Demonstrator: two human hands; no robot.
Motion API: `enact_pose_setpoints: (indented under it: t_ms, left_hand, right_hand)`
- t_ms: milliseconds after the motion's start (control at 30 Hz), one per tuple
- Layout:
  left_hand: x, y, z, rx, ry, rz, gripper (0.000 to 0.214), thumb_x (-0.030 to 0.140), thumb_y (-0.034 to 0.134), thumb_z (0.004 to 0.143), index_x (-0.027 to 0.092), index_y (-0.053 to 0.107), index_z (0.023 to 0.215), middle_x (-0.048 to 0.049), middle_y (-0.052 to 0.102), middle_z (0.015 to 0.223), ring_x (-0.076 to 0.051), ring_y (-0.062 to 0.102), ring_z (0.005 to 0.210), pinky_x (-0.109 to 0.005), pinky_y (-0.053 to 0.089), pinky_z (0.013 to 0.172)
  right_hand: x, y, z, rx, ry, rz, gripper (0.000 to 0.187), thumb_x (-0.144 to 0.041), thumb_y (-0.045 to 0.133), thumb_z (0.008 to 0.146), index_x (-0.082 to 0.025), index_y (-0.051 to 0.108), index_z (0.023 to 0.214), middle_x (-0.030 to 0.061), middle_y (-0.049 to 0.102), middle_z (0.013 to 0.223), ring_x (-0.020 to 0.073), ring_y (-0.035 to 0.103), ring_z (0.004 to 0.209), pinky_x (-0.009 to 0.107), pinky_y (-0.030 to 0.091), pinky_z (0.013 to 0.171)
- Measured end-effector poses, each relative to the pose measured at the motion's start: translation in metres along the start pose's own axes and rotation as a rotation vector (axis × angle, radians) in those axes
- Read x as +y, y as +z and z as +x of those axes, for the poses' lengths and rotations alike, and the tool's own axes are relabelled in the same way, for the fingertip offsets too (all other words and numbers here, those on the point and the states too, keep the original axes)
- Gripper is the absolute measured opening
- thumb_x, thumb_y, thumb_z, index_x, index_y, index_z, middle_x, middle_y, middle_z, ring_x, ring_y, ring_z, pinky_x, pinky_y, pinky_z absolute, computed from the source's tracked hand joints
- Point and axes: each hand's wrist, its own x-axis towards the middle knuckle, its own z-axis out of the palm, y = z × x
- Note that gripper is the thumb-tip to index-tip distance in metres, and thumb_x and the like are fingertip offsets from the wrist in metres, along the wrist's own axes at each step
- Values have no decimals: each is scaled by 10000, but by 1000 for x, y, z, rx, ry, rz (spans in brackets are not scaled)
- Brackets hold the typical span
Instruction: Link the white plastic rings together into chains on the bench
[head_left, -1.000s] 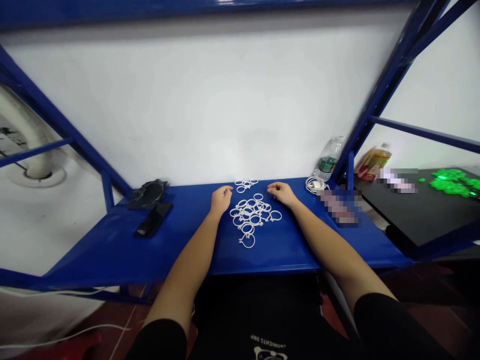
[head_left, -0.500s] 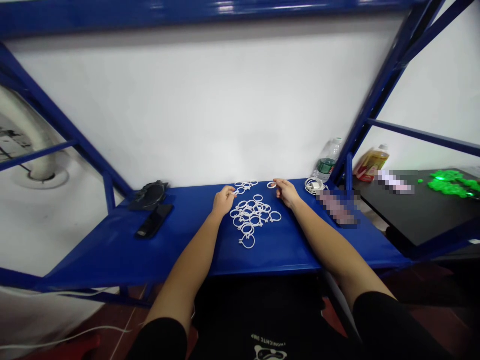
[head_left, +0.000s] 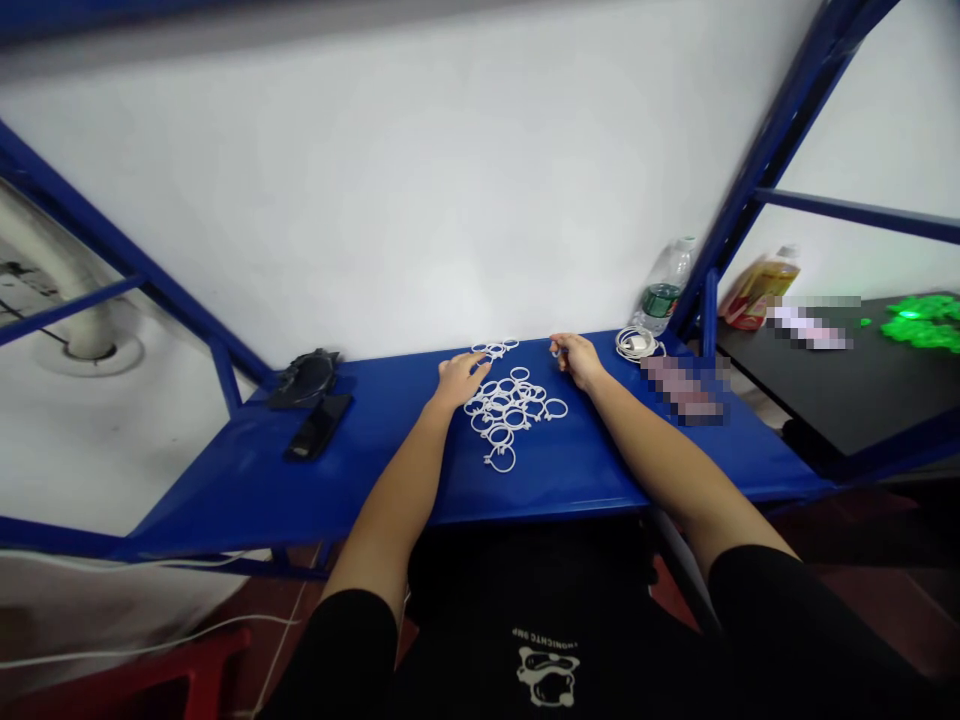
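Several white plastic curtain rings (head_left: pixel 514 418), each with a small eyelet tab, lie in a loose overlapping pile on the blue table (head_left: pixel 397 440). A smaller cluster of white rings (head_left: pixel 496 351) rests behind it, near the wall. My left hand (head_left: pixel 459 380) is over the table between the two groups, fingers stretched out and apart, its fingertips close to a ring at the back cluster. To the right of the pile, my right hand (head_left: pixel 577 360) is closed, thumb and fingers pinching a white curtain ring (head_left: pixel 557 353) that is mostly hidden by the fingers.
On the left lie a black phone (head_left: pixel 319 427) and a dark plastic-wrapped item (head_left: pixel 304 378). At the right stand a water bottle (head_left: pixel 665 290) and a coiled white cable (head_left: pixel 636 344). Blue frame posts (head_left: pixel 709 310) rise at the sides; a black table (head_left: pixel 817 390) adjoins on the right.
My left hand has opened from its pinch on a ring at the back cluster. The ring in my right hand has turned and now shows less. The camera view has tilted upside slightly.
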Motion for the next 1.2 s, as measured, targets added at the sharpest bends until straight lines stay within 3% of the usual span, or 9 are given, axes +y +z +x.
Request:
enact_pose_setpoints:
  t_ms: [100,300,400,600,733,800,967,1033,1200]
  left_hand:
    - [2,4,-3,-111,-26,18,441,522,494,1050,326,662,1407,-58,684,1443,-287,551,1410,-515,276,1215]
    - [2,-2,-14,16,-71,77,393,499,566,1017,294,729,1310,-65,800,1170,-296,651,1227,-533,254,1197]
    - [2,-6,-15,-24,-102,154,380,457,584,996,298,743,1302,-72,805,1117,-311,670,1159,-514,342,1117]
    - [7,-9,-15,-164,-122,238,355,299,516,986,310,762,1242,-83,763,1253,-311,671,1182,-489,394,1047]
    - [11,-8,-18,-108,-151,218,289,271,521,981,287,754,1152,-69,785,1186,-298,691,1155,-464,393,1047]
    - [12,-8,-19,-44,-165,180,277,287,508,1002,278,724,1176,-62,799,1136,-287,707,1127,-452,395,1048]
    - [14,-9,-20,132,-146,35,284,268,507,1022,266,695,1234,-38,811,1120,-245,735,1093,-407,415,1064]
    - [13,-10,-20,167,-118,-26,294,250,519,1015,270,712,1236,-24,810,1139,-220,743,1060,-370,451,1042]
    - [10,-6,-20,191,-116,-90,297,292,572,997,251,762,1222,-29,813,1117,-204,747,965,-311,524,962]
  right_hand:
    - [0,0,-1,-8,-71,-87,122,-251,611,793,-157,684,818,-10,655,648,67,423,376,205,312,343]
    - [2,2,0,-13,-167,-235,174,-263,503,749,-178,640,683,0,599,582,94,428,400,218,310,385]
    - [4,2,-2,-24,-257,-395,187,-240,462,762,-192,620,673,-1,573,558,125,470,449,235,373,461]
    - [-1,5,-20,-174,-510,-1035,392,-200,514,856,-192,711,1195,62,800,953,243,713,895,322,528,816]
    - [-8,13,-33,-291,-515,-1363,271,-238,562,889,-218,797,1021,72,796,1125,262,721,1032,333,536,889]
    - [-11,16,-36,-340,-555,-1400,251,-242,575,898,-222,810,984,65,779,1191,250,718,1068,323,543,907]
    - [-11,21,-38,-572,-704,-1328,353,-176,576,937,-259,781,1211,45,715,1381,237,677,1232,337,542,987]
    - [-8,24,-37,-646,-699,-1316,318,-177,580,955,-271,795,1171,35,725,1370,235,682,1225,338,541,979]
    - [-6,28,-37,-534,-592,-1435,210,-285,609,990,-252,812,1031,73,798,1142,248,733,1023,300,526,831]
